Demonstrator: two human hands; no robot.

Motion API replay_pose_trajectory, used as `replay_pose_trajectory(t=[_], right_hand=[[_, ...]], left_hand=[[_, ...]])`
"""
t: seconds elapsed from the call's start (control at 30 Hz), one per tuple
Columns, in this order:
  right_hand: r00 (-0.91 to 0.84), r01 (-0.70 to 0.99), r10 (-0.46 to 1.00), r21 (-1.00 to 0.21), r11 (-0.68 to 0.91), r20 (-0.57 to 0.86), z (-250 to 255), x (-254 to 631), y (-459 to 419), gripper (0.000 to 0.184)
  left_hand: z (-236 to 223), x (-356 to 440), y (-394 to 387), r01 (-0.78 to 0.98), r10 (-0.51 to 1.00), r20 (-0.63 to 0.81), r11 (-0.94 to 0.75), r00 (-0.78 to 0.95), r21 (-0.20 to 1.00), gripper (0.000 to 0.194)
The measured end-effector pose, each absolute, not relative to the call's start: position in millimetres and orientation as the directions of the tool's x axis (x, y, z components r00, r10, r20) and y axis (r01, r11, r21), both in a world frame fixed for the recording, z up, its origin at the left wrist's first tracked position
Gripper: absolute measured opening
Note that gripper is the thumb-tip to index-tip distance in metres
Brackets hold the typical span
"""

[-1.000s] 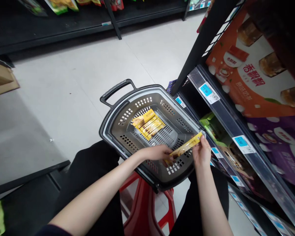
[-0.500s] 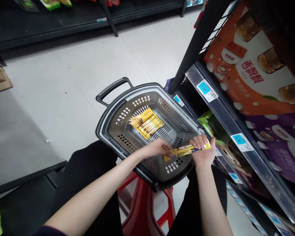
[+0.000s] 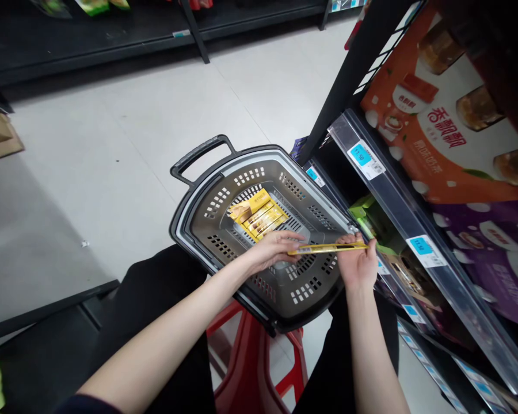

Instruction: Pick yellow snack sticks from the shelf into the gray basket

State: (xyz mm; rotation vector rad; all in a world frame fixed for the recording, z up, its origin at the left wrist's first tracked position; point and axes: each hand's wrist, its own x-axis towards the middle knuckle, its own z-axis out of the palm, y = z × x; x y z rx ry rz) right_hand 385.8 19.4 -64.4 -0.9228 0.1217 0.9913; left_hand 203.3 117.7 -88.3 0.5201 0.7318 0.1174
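Left hand [image 3: 273,253] and right hand [image 3: 357,265] pinch a yellow packet [image 3: 328,249] by its ends over the basket's [image 3: 207,172] near right corner

The orange box [image 3: 440,121] reads "香飘飘".

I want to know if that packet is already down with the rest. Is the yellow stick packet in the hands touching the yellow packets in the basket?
Apart. The head view shows the stick packet held between both hands, with bare basket floor between it and the yellow packets.

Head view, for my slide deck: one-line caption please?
Both hands, left and right, hold a yellow packet over a grey basket.
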Motion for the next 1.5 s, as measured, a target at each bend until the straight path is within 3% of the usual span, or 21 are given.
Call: replay_pose_trajectory(t=[0.13, 0.27, 0.37, 0.5, 0.8, 0.97, 1.1, 1.27, 1.37, 1.43, 1.5], right_hand=[[0.679, -0.702, 0.496, -0.677, 0.221, -0.541, -84, 391, 22, 0.037], [0.682, -0.704, 0.406, -0.696, 0.138, -0.609, -93, 391, 21, 0.043], [0.715, -0.642, 0.408, -0.764, 0.063, -0.568, -90, 387, 21, 0.038], [0.746, -0.504, 0.454, -0.859, -0.092, -0.487, -87, 381, 20, 0.026], [0.734, -0.519, 0.425, -0.841, -0.152, -0.529, -87, 382, 20, 0.02], [0.722, -0.581, 0.421, -0.812, -0.063, -0.549, -82, 384, 22, 0.021], [0.721, -0.594, 0.41, -0.803, -0.05, -0.559, -81, 386, 20, 0.021], [0.759, -0.523, 0.374, -0.841, -0.137, -0.533, -85, 388, 17, 0.024], [0.76, -0.483, 0.428, -0.866, -0.132, -0.489, -86, 387, 17, 0.035], [0.754, -0.464, 0.463, -0.877, -0.127, -0.466, -86, 386, 18, 0.041], [0.74, -0.465, 0.491, -0.877, -0.119, -0.459, -84, 385, 19, 0.044]], left_hand=[[-88, 201, 125, -0.097, 0.367, -0.591, 0.894, 0.719, 0.437, 0.02], [-88, 202, 125, -0.049, 0.345, -0.587, 0.887, 0.732, 0.46, 0.022], [-89, 204, 122, 0.052, 0.34, -0.688, 0.875, 0.641, 0.48, 0.015], [-89, 205, 123, 0.045, 0.382, -0.709, 0.863, 0.592, 0.503, 0.016], [-88, 206, 124, 0.005, 0.382, -0.729, 0.885, 0.568, 0.466, 0.015], [-86, 204, 124, -0.066, 0.361, -0.697, 0.909, 0.619, 0.412, 0.029], [-82, 202, 126, -0.034, 0.285, -0.632, 0.925, 0.72, 0.378, 0.025], [-85, 203, 124, 0.148, 0.312, -0.632, 0.811, 0.709, 0.566, 0.04], [-89, 203, 121, 0.226, 0.296, -0.624, 0.753, 0.723, 0.618, 0.065], [-88, 201, 120, 0.261, 0.205, -0.613, 0.77, 0.763, 0.582, 0.074], [-84, 200, 118, 0.275, 0.087, -0.594, 0.827, 0.8, 0.491, 0.059]])
